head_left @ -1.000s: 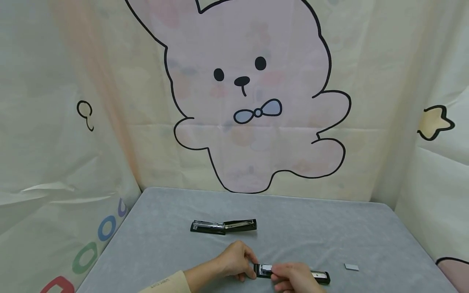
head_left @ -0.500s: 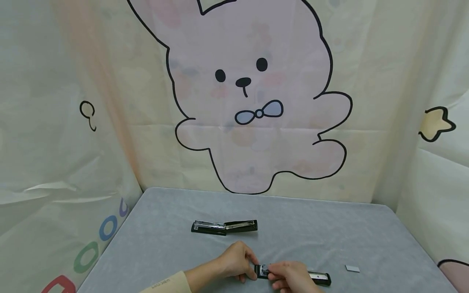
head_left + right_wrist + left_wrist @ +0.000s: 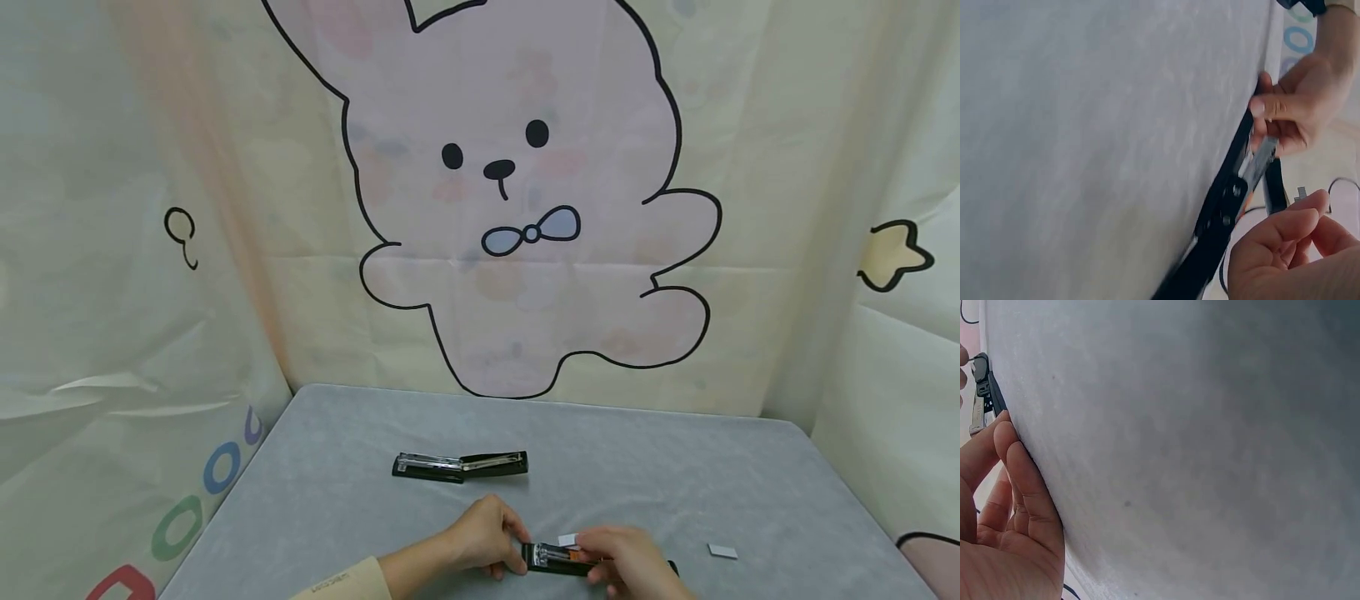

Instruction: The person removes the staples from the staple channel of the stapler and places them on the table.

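Note:
A black stapler (image 3: 551, 560) lies opened out flat on the table, its metal staple channel facing up and a bit of orange showing inside. My left hand (image 3: 487, 537) grips its left end between thumb and fingers; the left wrist view shows that hand (image 3: 1016, 500) low against the cloth. My right hand (image 3: 633, 558) covers part of the stapler's right half. Between its thumb and forefinger it pinches a small silver strip of staples (image 3: 567, 540), held just above and behind the channel. The right wrist view shows this strip (image 3: 1300, 193) poking out past the fingertips.
A second black stapler (image 3: 427, 467), also opened out, lies farther back on the grey cloth-covered table (image 3: 660, 475). Another silver strip of staples (image 3: 722, 552) lies to the right of my right hand. A printed curtain (image 3: 487, 333) hangs behind the table.
My right hand has lifted the strip of staples up from the stapler's channel and shifted slightly right, baring the channel and the orange part. The left hand keeps its grip on the stapler's end.

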The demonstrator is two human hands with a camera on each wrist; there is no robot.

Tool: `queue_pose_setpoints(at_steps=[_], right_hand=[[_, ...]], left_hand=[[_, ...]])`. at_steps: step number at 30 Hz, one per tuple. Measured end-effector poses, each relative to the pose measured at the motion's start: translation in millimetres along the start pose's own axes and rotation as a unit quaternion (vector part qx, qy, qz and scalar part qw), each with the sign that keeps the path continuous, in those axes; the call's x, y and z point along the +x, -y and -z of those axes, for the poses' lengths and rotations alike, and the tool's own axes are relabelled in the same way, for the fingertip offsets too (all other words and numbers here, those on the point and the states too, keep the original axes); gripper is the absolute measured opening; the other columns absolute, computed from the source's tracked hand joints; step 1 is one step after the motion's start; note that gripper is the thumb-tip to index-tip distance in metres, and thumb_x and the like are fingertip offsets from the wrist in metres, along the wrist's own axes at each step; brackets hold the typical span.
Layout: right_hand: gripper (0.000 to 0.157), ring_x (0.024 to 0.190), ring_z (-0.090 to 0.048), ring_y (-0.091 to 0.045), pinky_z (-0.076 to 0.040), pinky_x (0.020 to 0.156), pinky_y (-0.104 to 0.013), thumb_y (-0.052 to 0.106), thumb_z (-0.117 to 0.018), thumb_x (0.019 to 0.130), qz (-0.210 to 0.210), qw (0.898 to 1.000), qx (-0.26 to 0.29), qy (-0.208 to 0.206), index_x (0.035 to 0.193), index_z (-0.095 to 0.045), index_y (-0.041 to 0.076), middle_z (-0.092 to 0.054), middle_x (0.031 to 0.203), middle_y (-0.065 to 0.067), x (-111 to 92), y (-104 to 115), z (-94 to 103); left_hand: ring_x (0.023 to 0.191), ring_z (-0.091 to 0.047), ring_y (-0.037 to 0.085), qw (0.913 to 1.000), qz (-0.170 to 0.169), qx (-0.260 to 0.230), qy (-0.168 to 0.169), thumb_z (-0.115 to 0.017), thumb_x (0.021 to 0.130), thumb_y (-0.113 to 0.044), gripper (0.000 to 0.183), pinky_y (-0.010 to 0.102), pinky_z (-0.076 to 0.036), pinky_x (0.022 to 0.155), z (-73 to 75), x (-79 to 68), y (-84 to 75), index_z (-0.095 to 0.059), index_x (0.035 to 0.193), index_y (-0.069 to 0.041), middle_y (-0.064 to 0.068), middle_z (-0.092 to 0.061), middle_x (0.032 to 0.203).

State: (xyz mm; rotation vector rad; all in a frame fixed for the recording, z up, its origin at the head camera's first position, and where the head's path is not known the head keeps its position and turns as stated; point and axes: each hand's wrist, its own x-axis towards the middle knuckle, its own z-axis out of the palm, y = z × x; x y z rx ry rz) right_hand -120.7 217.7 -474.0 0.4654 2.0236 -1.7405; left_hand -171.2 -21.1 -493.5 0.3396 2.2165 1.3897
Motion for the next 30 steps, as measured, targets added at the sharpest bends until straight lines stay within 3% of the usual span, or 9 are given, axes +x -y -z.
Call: queue_pose_setpoints(at_steps=[3, 11, 21, 30], right_hand=[[0.026, 0.067, -0.063, -0.012, -0.047, 0.061, -0.028, 0.022, -0.068, 0.1, -0.01, 1.0, 0.019, -0.009, 0.111, -0.073, -0.001, -0.07, 0.088, -0.001, -3, 0, 14.0], [0.021, 0.067, -0.062, -0.013, -0.049, 0.061, -0.029, 0.02, -0.071, 0.097, -0.024, 0.994, 0.033, -0.099, 0.102, -0.074, 0.0, -0.069, 0.084, -0.001, -9, -3, 42.7], [0.022, 0.071, -0.064, -0.016, -0.052, 0.063, -0.03, 0.022, -0.068, 0.1, -0.017, 0.993, 0.039, -0.111, 0.106, -0.075, 0.001, -0.07, 0.087, 0.0, -14, -10, 83.4], [0.022, 0.073, -0.066, -0.018, -0.053, 0.064, -0.036, 0.022, -0.066, 0.101, -0.025, 0.988, -0.021, -0.148, 0.102, -0.076, 0.002, -0.07, 0.084, 0.002, -11, -22, 117.8]], left_hand=[[0.035, -0.047, 0.007, 1.0, 0.0, 0.004, 0.002, -0.089, 0.068, 0.013, 0.028, 0.02, -0.036, 0.035, -0.2, 0.6, -0.1, -0.076, 0.077, -0.011, -0.001, -0.056, 0.048], [0.036, -0.048, 0.007, 1.0, 0.004, 0.004, 0.003, -0.089, 0.068, 0.014, 0.03, 0.02, -0.037, 0.035, -0.5, 1.0, 0.8, -0.076, 0.076, -0.012, -0.001, -0.056, 0.048], [0.035, -0.047, 0.007, 0.9999, -0.007, 0.009, -0.007, -0.089, 0.067, 0.014, 0.029, 0.019, -0.036, 0.035, -0.9, 0.3, 0.3, -0.076, 0.076, -0.01, 0.0, -0.056, 0.049], [0.036, -0.048, 0.007, 0.9999, -0.001, 0.011, -0.008, -0.089, 0.067, 0.014, 0.03, 0.019, -0.036, 0.036, -1.9, 1.1, 0.0, -0.076, 0.076, -0.012, 0.0, -0.057, 0.05]])
